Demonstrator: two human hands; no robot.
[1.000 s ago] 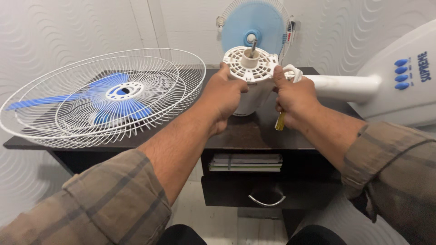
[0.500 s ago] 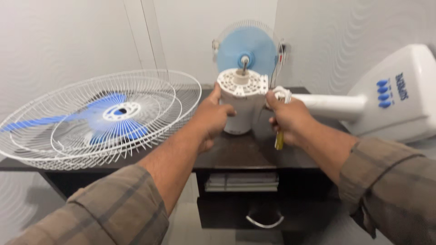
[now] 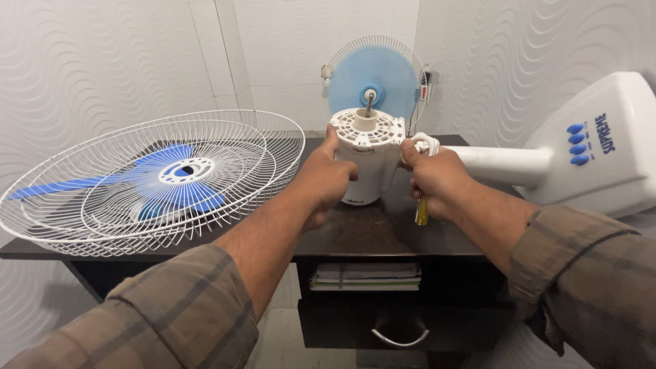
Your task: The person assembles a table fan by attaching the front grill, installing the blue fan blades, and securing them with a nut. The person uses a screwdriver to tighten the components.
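Note:
A white fan motor housing [image 3: 367, 147] stands upright on the dark table [image 3: 369, 232], its metal shaft pointing up. My left hand [image 3: 326, 179] grips its left side. My right hand [image 3: 435, 179] presses against its right side and is closed around a yellow-handled screwdriver [image 3: 422, 212] whose tip points down. A white pole [image 3: 502, 164] runs from the housing to the fan's white base [image 3: 601, 147] with blue buttons at the right.
Two white wire fan guards [image 3: 157, 181] lie stacked on the table's left half with blue fan blades [image 3: 167, 188] under them. A small blue wall fan [image 3: 372, 75] hangs behind. Below the tabletop sit a shelf with papers [image 3: 365, 275] and a drawer [image 3: 400, 321].
The view tilted up and then steadied, so everything sits lower in the picture. Both hands have stayed on the motor housing, and the screwdriver is still in my right hand.

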